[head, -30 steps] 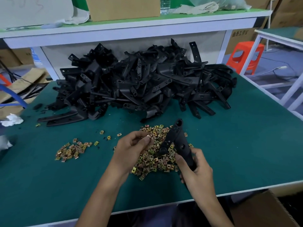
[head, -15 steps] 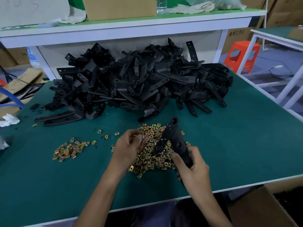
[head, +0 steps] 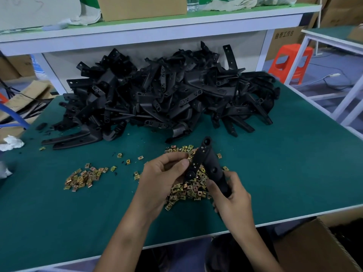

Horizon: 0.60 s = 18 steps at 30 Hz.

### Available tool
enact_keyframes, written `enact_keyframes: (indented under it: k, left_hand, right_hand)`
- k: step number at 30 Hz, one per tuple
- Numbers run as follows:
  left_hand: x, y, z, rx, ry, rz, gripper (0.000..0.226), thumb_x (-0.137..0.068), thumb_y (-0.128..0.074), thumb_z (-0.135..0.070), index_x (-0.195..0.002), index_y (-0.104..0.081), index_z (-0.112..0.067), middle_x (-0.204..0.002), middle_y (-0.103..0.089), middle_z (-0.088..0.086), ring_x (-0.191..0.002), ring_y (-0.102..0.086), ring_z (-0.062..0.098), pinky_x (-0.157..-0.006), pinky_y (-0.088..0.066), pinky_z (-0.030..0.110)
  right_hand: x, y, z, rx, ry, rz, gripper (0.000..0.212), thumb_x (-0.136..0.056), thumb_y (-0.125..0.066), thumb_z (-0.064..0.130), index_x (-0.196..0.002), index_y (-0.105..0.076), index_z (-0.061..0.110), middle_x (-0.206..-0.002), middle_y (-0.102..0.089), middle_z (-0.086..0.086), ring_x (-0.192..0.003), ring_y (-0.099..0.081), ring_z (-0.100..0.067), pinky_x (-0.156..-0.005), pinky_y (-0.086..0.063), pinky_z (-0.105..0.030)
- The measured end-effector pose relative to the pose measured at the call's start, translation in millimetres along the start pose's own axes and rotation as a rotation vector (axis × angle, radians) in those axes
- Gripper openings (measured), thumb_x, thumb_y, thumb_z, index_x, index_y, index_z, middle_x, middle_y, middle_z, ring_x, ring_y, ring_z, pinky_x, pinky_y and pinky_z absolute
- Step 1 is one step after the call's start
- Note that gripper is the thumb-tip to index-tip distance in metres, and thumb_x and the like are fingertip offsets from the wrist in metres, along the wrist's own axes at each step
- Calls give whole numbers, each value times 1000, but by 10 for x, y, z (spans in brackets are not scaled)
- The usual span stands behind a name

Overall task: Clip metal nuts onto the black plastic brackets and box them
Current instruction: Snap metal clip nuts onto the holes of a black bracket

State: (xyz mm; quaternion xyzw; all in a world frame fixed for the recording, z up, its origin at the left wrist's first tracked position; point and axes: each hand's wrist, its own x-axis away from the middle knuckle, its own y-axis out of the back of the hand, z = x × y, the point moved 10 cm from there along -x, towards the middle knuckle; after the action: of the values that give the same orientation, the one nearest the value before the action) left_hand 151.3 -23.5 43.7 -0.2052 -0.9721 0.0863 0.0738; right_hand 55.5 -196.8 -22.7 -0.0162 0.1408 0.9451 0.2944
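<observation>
Once past nuts (head: 188,186), open mat (head: 284,163) rightward

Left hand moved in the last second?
Yes. The left hand has shifted rightward across the nut pile, toward the bracket held by the right hand.

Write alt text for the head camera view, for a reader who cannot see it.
A right hand grips a black plastic bracket by its lower end while the left hand pinches its side edge, above a heap of brass-coloured metal nuts on a green table. A big pile of brackets lies behind.
</observation>
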Motion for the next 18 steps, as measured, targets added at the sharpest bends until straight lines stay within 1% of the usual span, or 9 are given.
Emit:
enact_keyframes:
  k: [2, 4, 6, 8, 11, 15, 17, 18]
  left_hand:
    - [12, 0, -18, 54, 11, -9, 16, -84, -72, -12, -97, -79, -16, -100, -77, 14, -86, -73, 22, -74, -59, 27]
    - [23, 15, -45, 70, 7, -19, 17, -88, -68, -3, -97, -79, -13, -99, -76, 16, -84, -73, 22, -73, -60, 27]
    - [33, 22, -73, 64, -2, -24, 19, -90, -67, -2, -97, -80, -13, -98, -77, 16, -83, -74, 22, -71, -59, 27]
    - [42, 15, -82, 51, -5, -26, 19, -91, -67, -1, -96, -80, -13, -97, -77, 15, -82, -74, 21, -70, -58, 25]
    - [59, 22, -112, -79, -36, -49, 18, -91, -69, -5, -94, -80, -19, -94, -78, 7, -83, -74, 16, -70, -57, 21]
    - [53, 78, -220, -257, -88, -68, 16, -88, -73, -7, -93, -80, -20, -88, -78, 1, -77, -71, 9, -68, -55, 17]
    - [42, 59, -244, -294, -64, -28, 17, -87, -74, -6, -91, -80, -21, -85, -77, 1, -74, -69, 8, -67, -54, 17]
    - [38, 28, -256, -311, -53, 5, 17, -87, -74, -6, -91, -79, -21, -83, -76, 1, -73, -69, 8, -67, -53, 16]
  right_hand:
    - [5, 2, 10, -8, 3, 0, 40, -79, -66, 68, -106, -59, 38, -70, -65, 1, -57, -63, -22, -59, -56, -51]
    - [11, 5, 32, -12, 13, -1, 39, -80, -66, 67, -106, -60, 38, -70, -65, 1, -57, -62, -23, -57, -55, -49]
    - [15, 8, 55, -10, 23, 0, 38, -80, -66, 66, -106, -60, 38, -69, -64, 0, -57, -61, -25, -56, -54, -48]
    - [16, 11, 71, -12, 31, -1, 38, -81, -66, 65, -106, -60, 38, -69, -65, 2, -57, -62, -22, -54, -54, -43]
    - [14, 12, 87, -18, 34, -3, 38, -80, -66, 65, -107, -60, 39, -68, -66, 6, -57, -62, -15, -54, -52, -35]
    - [7, 1, 94, -14, 39, -1, 36, -79, -65, 65, -106, -61, 42, -64, -65, 6, -55, -60, -13, -54, -50, -33]
    - [1, -1, 103, -7, 42, 2, 35, -78, -65, 65, -105, -61, 42, -65, -66, 8, -56, -61, -10, -56, -51, -32]
    - [-5, -7, 102, -6, 37, 9, 35, -78, -65, 65, -105, -62, 43, -65, -66, 9, -56, -61, -10, -56, -53, -34]
